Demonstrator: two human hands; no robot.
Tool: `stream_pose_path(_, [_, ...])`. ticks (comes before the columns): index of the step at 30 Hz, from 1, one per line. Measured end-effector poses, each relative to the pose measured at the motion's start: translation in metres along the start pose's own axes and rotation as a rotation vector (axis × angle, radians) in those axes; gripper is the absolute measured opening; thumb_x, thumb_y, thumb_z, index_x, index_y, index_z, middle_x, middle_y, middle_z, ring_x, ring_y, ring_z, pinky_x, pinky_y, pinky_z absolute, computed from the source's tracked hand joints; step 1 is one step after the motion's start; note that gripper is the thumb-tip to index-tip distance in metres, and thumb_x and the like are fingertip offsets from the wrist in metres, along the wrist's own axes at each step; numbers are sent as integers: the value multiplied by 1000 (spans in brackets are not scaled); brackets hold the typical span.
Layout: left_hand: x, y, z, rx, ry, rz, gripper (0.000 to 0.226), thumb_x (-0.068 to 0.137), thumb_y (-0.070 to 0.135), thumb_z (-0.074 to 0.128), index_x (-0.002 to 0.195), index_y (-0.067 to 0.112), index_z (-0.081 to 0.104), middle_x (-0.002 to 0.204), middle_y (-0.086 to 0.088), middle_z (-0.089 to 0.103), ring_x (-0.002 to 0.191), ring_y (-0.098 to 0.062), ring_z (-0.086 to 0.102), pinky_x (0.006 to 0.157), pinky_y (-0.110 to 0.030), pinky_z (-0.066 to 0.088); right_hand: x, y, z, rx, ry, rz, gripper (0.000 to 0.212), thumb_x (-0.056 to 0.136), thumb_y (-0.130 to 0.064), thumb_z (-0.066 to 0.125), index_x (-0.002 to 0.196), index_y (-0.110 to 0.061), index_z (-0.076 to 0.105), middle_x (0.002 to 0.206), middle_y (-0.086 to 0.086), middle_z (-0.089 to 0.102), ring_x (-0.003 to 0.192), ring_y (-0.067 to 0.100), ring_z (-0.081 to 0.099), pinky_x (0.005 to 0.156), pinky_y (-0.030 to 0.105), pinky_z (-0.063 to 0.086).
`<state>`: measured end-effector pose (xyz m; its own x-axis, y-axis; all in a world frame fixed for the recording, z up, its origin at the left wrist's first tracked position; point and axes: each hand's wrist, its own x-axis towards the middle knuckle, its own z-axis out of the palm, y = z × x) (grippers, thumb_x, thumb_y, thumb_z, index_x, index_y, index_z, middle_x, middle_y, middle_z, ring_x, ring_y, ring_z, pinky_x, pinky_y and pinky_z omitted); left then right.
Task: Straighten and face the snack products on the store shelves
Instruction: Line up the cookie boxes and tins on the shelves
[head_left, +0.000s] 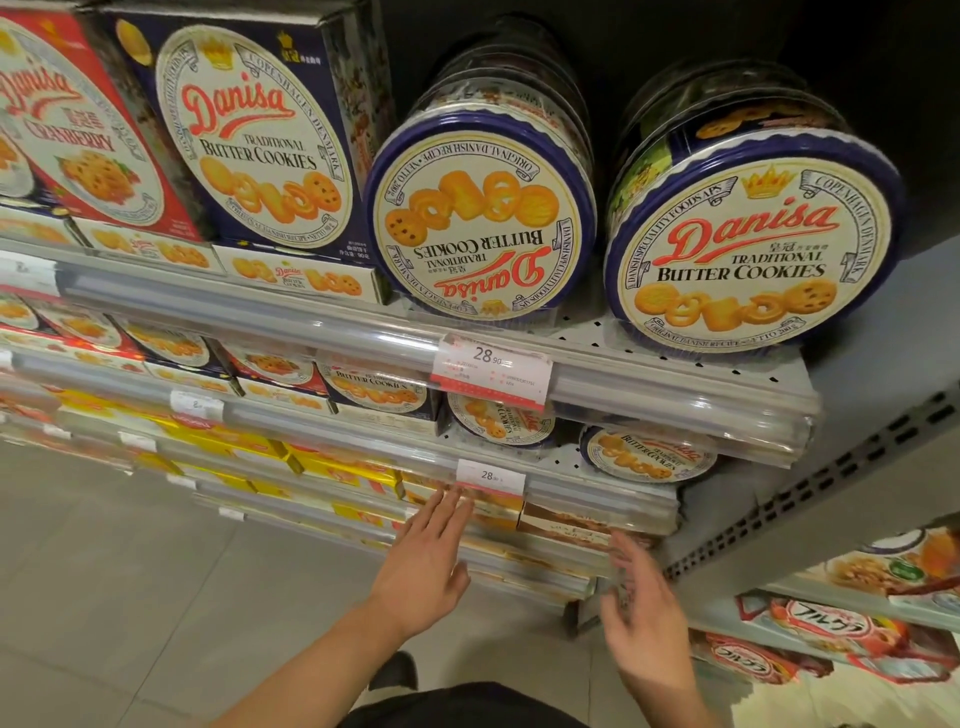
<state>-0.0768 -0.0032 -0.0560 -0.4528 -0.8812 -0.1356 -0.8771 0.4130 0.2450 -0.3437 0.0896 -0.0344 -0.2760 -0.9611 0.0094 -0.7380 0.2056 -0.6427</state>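
Both hands reach low with fingers straight and hold nothing: the left hand (423, 566) near a shelf rail, the blurred right hand (647, 618) beside it. Two round cookie tins stand on the top shelf (675, 353), the left tin (480, 223) upside down, the right tin (753, 249) upright, with boxed cookies (254, 140) alongside and a price tag (491, 369) below.

Grey tiled floor (156, 571), grey metal shelving (779, 499) (perforated upright)

The two round tins (480, 218) (748, 249) are navy-rimmed with cream lids, red script, black lettering and golden cookies; the right one carries a gold crown. The blue box (249, 130) shows the same cream oval on navy. The cranberry box (78, 119) is red. Lower boxes (332, 467) are yellow. Price tags (491, 374) are white with red bands. The shelf (675, 343) is grey, dotted with holes.
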Motion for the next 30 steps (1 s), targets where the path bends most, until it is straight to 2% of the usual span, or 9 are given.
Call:
stream_pose_path(2, [-5,-2,-1,-6,2,-20,75,98,41,41,161,27,4,169,5,-9,156,-21,-6,125,-49,19,6,-19,3,-103,-74,-306,65,93,-16,60,154,-21,37,150,-8,47,134,6,47,111,29,39])
stream_pose_path(5, [-14,-1,-7,-26,54,-22,72,94,41,38,160,25,17,170,2,6,156,-24,7,124,-47,23,25,-48,13,-321,-118,-603,68,93,-27,50,157,-19,30,162,-2,33,151,16,27,122,44,27])
stream_pose_path(8, [-26,-3,-16,-33,96,-34,68,94,38,40,159,24,21,169,0,14,156,-24,11,125,-44,23,40,-64,24,-494,-172,-505,80,87,-31,58,159,-21,23,166,3,20,154,27,16,122,56,25])
stream_pose_path(11, [-37,-17,-25,-33,114,-89,67,97,36,41,160,25,19,169,3,11,157,-21,4,126,-44,20,45,-60,31,-572,-193,-421,83,83,-34,67,156,-19,30,165,5,21,153,28,19,118,59,30])
stream_pose_path(14, [-41,-41,-34,-46,160,-160,73,98,33,47,162,22,13,170,2,3,156,-21,-4,127,-42,14,45,-50,32,-629,-224,-438,87,82,-35,69,157,-19,28,167,5,14,154,28,14,122,57,17])
stream_pose_path(19, [-32,-85,-42,-33,220,-333,89,96,39,56,162,19,0,169,-5,-11,155,-27,-15,126,-43,8,43,-62,33,-625,-296,-358,80,98,-46,46,158,-29,-4,165,-2,-22,152,21,-23,125,50,-6])
stream_pose_path(23, [-20,-118,-43,6,187,-373,102,93,46,59,161,15,-10,167,-11,-19,153,-33,-22,126,-50,10,32,-81,42,-617,-305,-232,81,100,-44,43,157,-29,-12,161,-4,-36,146,18,-37,126,48,-3])
stream_pose_path(28, [-15,-148,-41,-7,160,-283,106,93,44,61,159,18,-18,165,-7,-28,152,-30,-25,126,-52,7,25,-113,65,-568,-238,-65,92,96,-49,52,159,-32,-12,164,0,-30,149,26,-30,121,44,-5])
stream_pose_path(30, [-19,-160,-39,-47,191,-220,104,91,39,62,160,22,-14,167,-4,-23,154,-27,-19,126,-51,10,24,-127,73,-522,-219,-1,95,92,-52,56,161,-30,-5,166,1,-19,154,28,-12,121,45,4])
